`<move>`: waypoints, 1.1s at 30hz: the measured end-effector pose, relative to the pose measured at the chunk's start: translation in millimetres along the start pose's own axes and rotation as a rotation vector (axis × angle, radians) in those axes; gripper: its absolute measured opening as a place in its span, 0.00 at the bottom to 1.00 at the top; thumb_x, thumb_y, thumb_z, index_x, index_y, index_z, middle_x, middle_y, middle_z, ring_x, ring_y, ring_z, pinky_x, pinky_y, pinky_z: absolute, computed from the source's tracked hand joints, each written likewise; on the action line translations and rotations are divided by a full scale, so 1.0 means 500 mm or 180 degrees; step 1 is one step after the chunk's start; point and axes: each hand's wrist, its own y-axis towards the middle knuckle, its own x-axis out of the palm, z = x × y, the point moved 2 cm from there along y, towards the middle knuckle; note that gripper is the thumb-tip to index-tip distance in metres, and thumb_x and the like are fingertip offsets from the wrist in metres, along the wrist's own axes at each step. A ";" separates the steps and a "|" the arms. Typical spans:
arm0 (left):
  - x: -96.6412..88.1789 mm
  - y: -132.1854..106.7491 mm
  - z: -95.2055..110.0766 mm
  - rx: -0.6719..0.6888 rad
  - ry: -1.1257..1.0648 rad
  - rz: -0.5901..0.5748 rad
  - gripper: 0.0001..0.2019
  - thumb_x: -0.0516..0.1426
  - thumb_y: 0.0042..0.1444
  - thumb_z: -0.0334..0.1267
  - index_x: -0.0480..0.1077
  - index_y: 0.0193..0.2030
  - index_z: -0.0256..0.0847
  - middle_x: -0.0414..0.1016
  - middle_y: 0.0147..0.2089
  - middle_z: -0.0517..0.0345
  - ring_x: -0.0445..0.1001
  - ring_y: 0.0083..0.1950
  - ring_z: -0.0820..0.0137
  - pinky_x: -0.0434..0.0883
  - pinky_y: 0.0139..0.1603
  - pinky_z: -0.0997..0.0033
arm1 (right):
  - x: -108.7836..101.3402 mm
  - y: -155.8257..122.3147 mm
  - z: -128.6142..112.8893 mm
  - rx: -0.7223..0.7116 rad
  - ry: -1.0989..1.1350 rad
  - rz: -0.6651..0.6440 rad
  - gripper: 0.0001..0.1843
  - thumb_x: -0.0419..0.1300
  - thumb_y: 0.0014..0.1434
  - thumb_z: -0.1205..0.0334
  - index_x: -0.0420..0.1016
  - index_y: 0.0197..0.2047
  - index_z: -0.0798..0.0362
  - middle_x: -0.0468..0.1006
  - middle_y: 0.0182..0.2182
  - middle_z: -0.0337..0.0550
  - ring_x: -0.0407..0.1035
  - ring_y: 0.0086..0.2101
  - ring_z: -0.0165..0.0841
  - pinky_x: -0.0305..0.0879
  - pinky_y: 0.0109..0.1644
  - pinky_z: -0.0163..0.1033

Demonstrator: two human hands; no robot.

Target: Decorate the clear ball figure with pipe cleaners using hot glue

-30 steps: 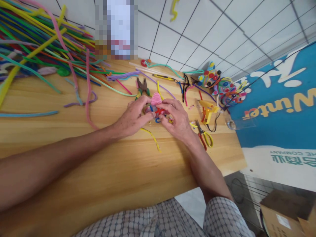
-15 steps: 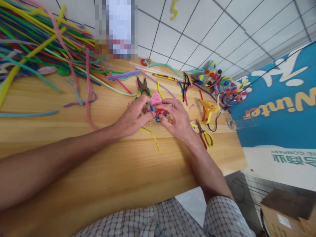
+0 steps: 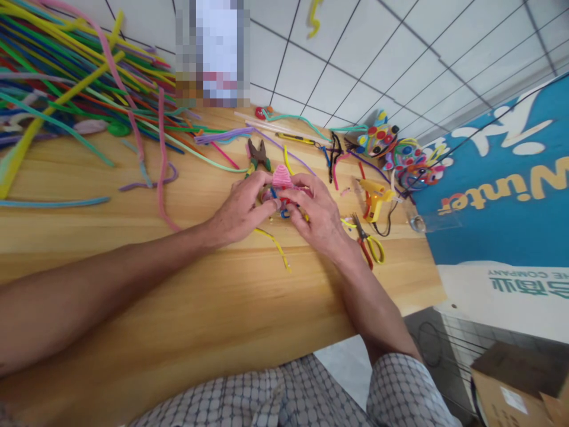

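Between my two hands is a small pipe-cleaner figure (image 3: 281, 176), with a ridged pink piece on top and bits of red and blue below. Much of it is hidden by my fingers. My left hand (image 3: 242, 209) grips its left side, thumb pressed inward. My right hand (image 3: 317, 210) closes on the other side, its fingertips meeting the left thumb at the front. Just behind my left hand lie pliers (image 3: 258, 157) with green and yellow handles. A yellow pipe cleaner (image 3: 276, 246) lies on the table in front of the figure.
To the right are a yellow glue gun (image 3: 376, 196) and scissors (image 3: 368, 242). Decorated colourful figures (image 3: 377, 139) stand at the back right. A heap of pipe cleaners (image 3: 89, 77) covers the back left of the wooden table (image 3: 200, 314). A yellow cutter knife (image 3: 296, 138) lies behind the pliers.
My right fingers have shifted slightly on the figure, and less red shows between my fingertips. Both hands stay around the figure in nearly the same place.
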 end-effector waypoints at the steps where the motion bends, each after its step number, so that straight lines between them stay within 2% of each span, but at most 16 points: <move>1: 0.001 0.000 -0.001 0.0018 0.0005 0.0007 0.14 0.60 0.66 0.40 0.73 0.57 0.47 0.82 0.49 0.56 0.81 0.53 0.56 0.77 0.57 0.53 | 0.000 0.000 0.000 0.0015 0.0021 0.0004 0.19 0.58 0.77 0.63 0.79 0.66 0.39 0.78 0.64 0.48 0.75 0.64 0.45 0.79 0.68 0.59; 4: 0.003 0.000 -0.004 0.0038 0.0021 0.0040 0.15 0.60 0.66 0.41 0.73 0.58 0.46 0.82 0.49 0.55 0.81 0.54 0.57 0.77 0.58 0.53 | 0.000 0.001 -0.001 -0.0013 0.0025 0.0040 0.21 0.57 0.77 0.62 0.76 0.69 0.39 0.78 0.64 0.49 0.75 0.64 0.45 0.78 0.68 0.59; 12: 0.004 0.000 -0.006 0.0048 0.0105 0.0074 0.16 0.60 0.66 0.41 0.73 0.59 0.46 0.83 0.51 0.55 0.80 0.54 0.57 0.77 0.57 0.54 | 0.001 -0.005 -0.003 -0.0096 -0.0150 0.0173 0.14 0.59 0.78 0.62 0.80 0.61 0.44 0.81 0.60 0.51 0.78 0.60 0.45 0.81 0.65 0.57; 16: 0.001 0.001 -0.002 0.0033 0.0089 -0.0017 0.16 0.60 0.66 0.41 0.73 0.59 0.45 0.83 0.52 0.54 0.80 0.54 0.57 0.76 0.58 0.52 | 0.001 -0.008 -0.001 -0.0046 -0.0206 0.0113 0.16 0.58 0.79 0.61 0.80 0.64 0.42 0.80 0.63 0.51 0.77 0.62 0.46 0.80 0.66 0.58; 22: 0.000 0.003 -0.003 0.0039 0.0052 -0.0052 0.14 0.61 0.66 0.41 0.73 0.57 0.46 0.82 0.49 0.55 0.80 0.52 0.57 0.76 0.54 0.54 | 0.005 -0.009 0.004 -0.0301 -0.0425 0.0091 0.19 0.58 0.75 0.67 0.80 0.63 0.43 0.78 0.67 0.51 0.76 0.63 0.47 0.79 0.66 0.58; 25: 0.001 0.002 -0.004 0.0063 0.0084 -0.0042 0.14 0.61 0.66 0.41 0.73 0.58 0.46 0.82 0.49 0.55 0.81 0.53 0.57 0.76 0.55 0.54 | 0.004 -0.008 0.005 -0.0202 -0.0402 0.0039 0.19 0.58 0.76 0.65 0.80 0.65 0.41 0.77 0.69 0.50 0.75 0.65 0.47 0.77 0.68 0.60; 28: 0.002 0.002 -0.005 0.0037 0.0026 -0.0030 0.14 0.60 0.67 0.42 0.72 0.58 0.46 0.83 0.51 0.54 0.81 0.55 0.57 0.77 0.58 0.53 | 0.000 -0.008 0.004 -0.0064 -0.0265 0.0022 0.21 0.57 0.78 0.61 0.76 0.70 0.40 0.75 0.71 0.51 0.73 0.68 0.47 0.77 0.70 0.61; 33: 0.005 0.000 -0.009 0.0019 0.0010 0.0010 0.12 0.60 0.67 0.42 0.72 0.56 0.46 0.82 0.51 0.53 0.79 0.54 0.57 0.77 0.57 0.52 | -0.005 -0.003 0.006 0.0223 -0.0014 0.0147 0.26 0.59 0.78 0.53 0.70 0.75 0.42 0.78 0.69 0.54 0.72 0.70 0.51 0.72 0.75 0.67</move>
